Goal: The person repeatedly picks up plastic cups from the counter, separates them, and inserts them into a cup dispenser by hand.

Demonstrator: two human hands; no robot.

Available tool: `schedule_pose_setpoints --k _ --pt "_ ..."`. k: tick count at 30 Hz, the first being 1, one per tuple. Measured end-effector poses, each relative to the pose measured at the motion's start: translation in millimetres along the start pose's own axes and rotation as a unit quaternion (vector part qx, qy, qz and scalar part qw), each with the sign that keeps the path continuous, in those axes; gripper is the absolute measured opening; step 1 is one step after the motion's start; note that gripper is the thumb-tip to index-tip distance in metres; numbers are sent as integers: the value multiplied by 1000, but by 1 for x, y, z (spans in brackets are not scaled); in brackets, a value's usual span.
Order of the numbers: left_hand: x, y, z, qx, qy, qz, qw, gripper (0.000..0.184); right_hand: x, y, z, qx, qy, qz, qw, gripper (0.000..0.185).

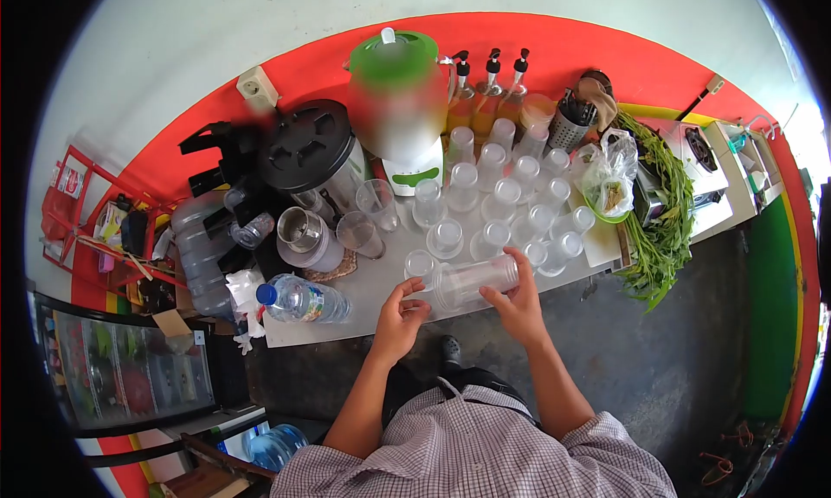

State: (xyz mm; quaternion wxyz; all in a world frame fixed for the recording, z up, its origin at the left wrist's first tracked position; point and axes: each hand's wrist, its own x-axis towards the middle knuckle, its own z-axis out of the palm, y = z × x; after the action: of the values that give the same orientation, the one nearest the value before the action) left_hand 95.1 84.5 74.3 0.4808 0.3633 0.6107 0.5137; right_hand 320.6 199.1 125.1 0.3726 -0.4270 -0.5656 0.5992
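Observation:
A stack of clear plastic cups (472,283) lies sideways above the table's front edge, its rims facing left. My right hand (519,303) grips the closed end, thumb below and fingers above. My left hand (400,321) is by the rim end with its fingers apart and nothing held. Just beyond its fingertips stands a single plastic cup (420,266). Several more upside-down cups (493,195) stand in rows on the grey table (368,303) past both hands.
A water bottle (303,299) lies at the table's left front. Behind are a blender-like jug with a green lid (394,57), a black-lidded container (307,147) and pump bottles (489,91). Leafy greens (653,230) hang over the right edge. A glass-fronted cooler (130,364) stands lower left.

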Motion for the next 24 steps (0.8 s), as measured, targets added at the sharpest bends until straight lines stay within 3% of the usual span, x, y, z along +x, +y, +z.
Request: schedule_pose_setpoints --k 1,2,4,8,16,24 --pt "0 0 -1 1 -20 9 1000 66 0 3 -1 111 -22 17 993 80" --pt "0 1 -3 -1 -17 11 1000 66 -1 6 0 110 -25 16 994 80" --pt "-4 15 0 -77 -61 20 995 84 2 3 0 191 -32 33 981 84" --pt "-15 51 -1 -200 -92 11 976 101 -5 -11 5 198 -29 39 979 82" --pt "-11 91 -21 -131 -135 95 977 114 -7 -38 20 233 -48 0 971 83" --pt "-20 104 -42 -79 -108 142 981 118 -3 -63 45 213 -77 -26 974 88"
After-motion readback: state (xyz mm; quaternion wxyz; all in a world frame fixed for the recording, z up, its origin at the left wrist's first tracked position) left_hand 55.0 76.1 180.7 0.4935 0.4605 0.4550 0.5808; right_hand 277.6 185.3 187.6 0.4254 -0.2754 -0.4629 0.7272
